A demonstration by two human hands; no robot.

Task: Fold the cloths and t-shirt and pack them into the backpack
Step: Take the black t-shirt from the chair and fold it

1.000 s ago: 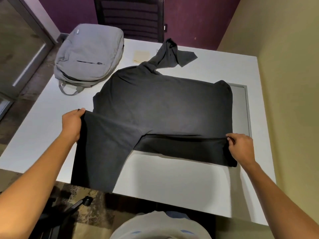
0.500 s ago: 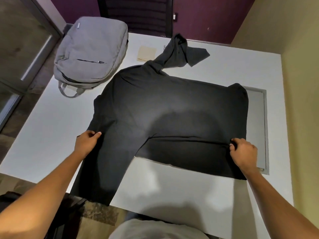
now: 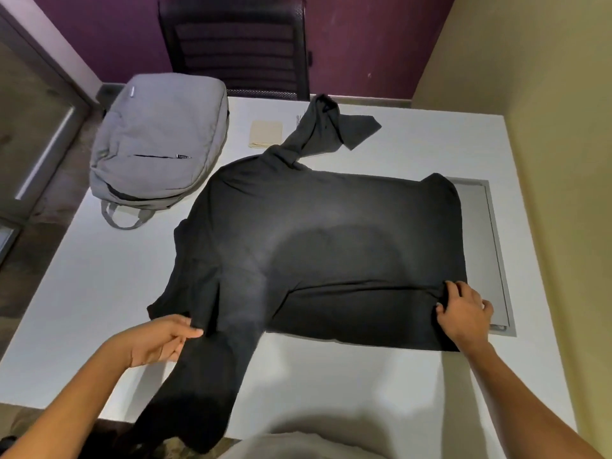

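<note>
On the smooth white table I see the soft grey backpack far left, then my left hand with its grip pinching the limp dark t-shirt at its sleeve, my right hand pinching the hem, so I judge the sleeve fold comes next, drawn inward flat.

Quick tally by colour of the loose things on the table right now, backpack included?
Black: 1, the long-sleeved shirt, gripped by the left hand and the right hand.
Grey: 1, the backpack.
Beige: 1, the folded cloth.
Total: 3.
</note>
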